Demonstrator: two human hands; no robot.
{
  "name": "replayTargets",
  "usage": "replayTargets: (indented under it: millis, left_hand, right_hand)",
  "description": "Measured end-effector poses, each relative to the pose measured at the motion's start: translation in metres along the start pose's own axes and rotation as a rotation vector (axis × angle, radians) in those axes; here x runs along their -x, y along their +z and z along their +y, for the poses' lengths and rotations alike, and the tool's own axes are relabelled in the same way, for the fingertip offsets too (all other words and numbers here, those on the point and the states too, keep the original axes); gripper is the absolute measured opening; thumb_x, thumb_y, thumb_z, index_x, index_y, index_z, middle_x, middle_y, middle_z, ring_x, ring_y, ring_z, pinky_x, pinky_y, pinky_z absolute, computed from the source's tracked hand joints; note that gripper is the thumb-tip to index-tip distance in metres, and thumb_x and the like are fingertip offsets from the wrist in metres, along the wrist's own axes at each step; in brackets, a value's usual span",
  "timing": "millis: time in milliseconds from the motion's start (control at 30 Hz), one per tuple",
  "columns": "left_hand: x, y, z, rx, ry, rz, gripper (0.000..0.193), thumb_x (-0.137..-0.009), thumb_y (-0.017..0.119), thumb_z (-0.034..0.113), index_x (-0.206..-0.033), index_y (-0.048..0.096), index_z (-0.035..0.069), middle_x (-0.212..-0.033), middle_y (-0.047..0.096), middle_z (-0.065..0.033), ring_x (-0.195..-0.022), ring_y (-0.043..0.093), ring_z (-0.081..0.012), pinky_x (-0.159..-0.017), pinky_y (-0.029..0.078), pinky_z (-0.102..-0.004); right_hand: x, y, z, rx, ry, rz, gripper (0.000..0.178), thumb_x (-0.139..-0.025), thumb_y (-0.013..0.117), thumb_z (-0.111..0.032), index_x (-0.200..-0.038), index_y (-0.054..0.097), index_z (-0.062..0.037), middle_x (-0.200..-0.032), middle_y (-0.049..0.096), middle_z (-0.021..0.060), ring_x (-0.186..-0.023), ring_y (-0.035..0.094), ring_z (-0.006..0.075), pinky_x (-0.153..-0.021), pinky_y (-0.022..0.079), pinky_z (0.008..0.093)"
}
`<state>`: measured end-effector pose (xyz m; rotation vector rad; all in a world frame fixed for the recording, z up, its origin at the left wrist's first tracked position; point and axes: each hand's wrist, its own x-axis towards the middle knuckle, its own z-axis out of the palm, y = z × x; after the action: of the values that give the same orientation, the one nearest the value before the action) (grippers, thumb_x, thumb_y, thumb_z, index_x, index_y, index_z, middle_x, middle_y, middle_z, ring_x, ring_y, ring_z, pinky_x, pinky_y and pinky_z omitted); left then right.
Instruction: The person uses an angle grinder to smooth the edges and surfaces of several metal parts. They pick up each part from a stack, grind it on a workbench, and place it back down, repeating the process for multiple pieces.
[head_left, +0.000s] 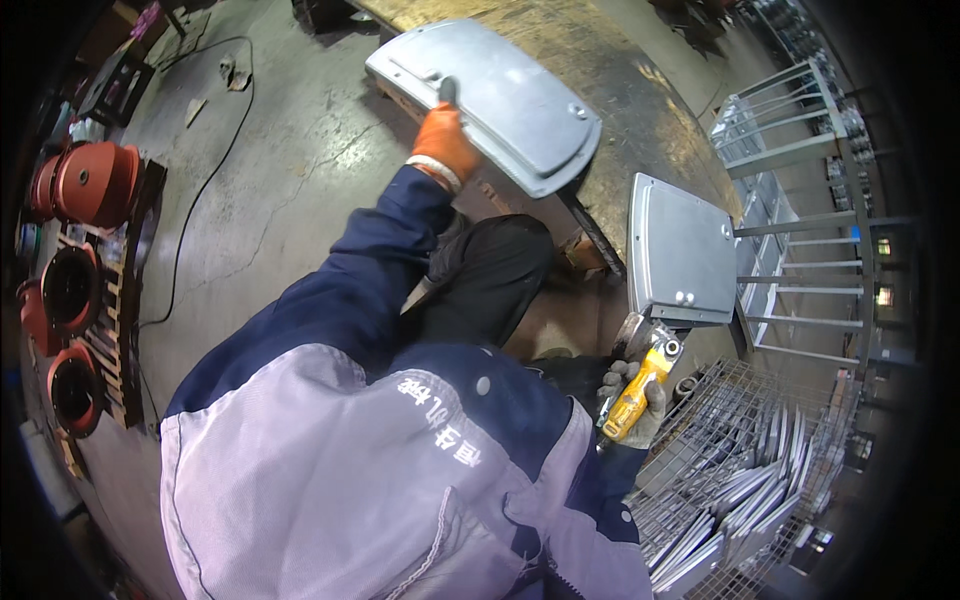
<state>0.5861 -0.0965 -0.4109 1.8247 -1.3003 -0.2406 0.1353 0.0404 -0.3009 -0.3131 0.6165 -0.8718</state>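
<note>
My left hand (446,137), in an orange glove with dark fingertips, grips the near edge of a large grey metal cover (500,95). One dark finger lies on the top face; the other fingers are hidden. That cover rests at a tilt on the worktable and partly overhangs its near side. My right hand (634,400), gloved in grey, is closed around the yellow body of an angle grinder (637,395). The grinder's head is just below a second grey cover (683,250), which lies at the table's right end. Whether its disc touches anything, I cannot tell.
The worktable (640,130) has a worn, stained top. At the lower right stands a wire mesh basket (720,460) with several flat metal pieces (745,510). A metal rack (800,240) is beyond the table. Red round castings (98,185) sit on a pallet at left, near a black cable (205,190).
</note>
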Motion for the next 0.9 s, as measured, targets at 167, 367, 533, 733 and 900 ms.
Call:
replayTargets:
  millis: [167,367,533,733,900]
  left_hand:
    - [0.001,-0.030,-0.075,1.420,-0.684,0.271,0.054,-0.096,0.043,0.051,-0.127,0.052,0.007,-0.114,0.064,-0.0165,-0.103,0.062,-0.0307,-0.087,0.050,-0.0385]
    - [0.004,-0.026,-0.131,1.366,-0.836,0.186,0.060,-0.090,0.046,0.062,-0.132,0.047,0.019,-0.139,0.047,-0.0098,-0.124,0.046,-0.0327,-0.103,0.037,-0.0517]
    - [0.005,0.010,-0.138,1.389,-0.823,0.302,0.073,-0.088,0.044,0.069,-0.130,0.052,0.010,-0.133,0.053,-0.0121,-0.115,0.051,-0.0325,-0.101,0.039,-0.0477]
    - [0.005,0.035,-0.162,1.457,-0.779,0.187,0.079,-0.085,0.041,0.073,-0.137,0.046,0.013,-0.138,0.049,-0.0086,-0.123,0.047,-0.0321,-0.104,0.036,-0.0487]
    - [0.004,0.035,-0.176,1.421,-0.854,0.293,0.076,-0.086,0.041,0.071,-0.136,0.046,0.013,-0.137,0.050,-0.0101,-0.121,0.048,-0.0333,-0.104,0.036,-0.0484]
  right_hand:
    - [0.012,-0.007,0.003,-0.026,-0.032,0.074,0.036,-0.082,0.068,-0.024,-0.105,0.056,0.0005,-0.105,0.056,0.0157,-0.092,0.061,0.0277,-0.080,0.055,0.0411]
    - [0.005,-0.018,0.018,0.035,-0.005,0.201,0.036,-0.079,0.068,-0.028,-0.102,0.056,-0.0029,-0.102,0.059,0.0147,-0.088,0.062,0.0261,-0.075,0.056,0.0401]
    - [-0.005,-0.020,0.021,0.076,0.061,0.258,0.034,-0.079,0.069,-0.030,-0.099,0.055,-0.0060,-0.097,0.056,0.0114,-0.085,0.062,0.0243,-0.073,0.055,0.0376]
    - [-0.015,-0.025,0.018,0.074,0.078,0.279,0.037,-0.079,0.068,-0.032,-0.100,0.055,-0.0043,-0.097,0.058,0.0141,-0.086,0.063,0.0259,-0.074,0.057,0.0394]
    - [-0.015,-0.026,0.019,0.056,0.069,0.271,0.038,-0.077,0.069,-0.029,-0.101,0.055,-0.0033,-0.099,0.059,0.0149,-0.085,0.064,0.0262,-0.075,0.057,0.0400]
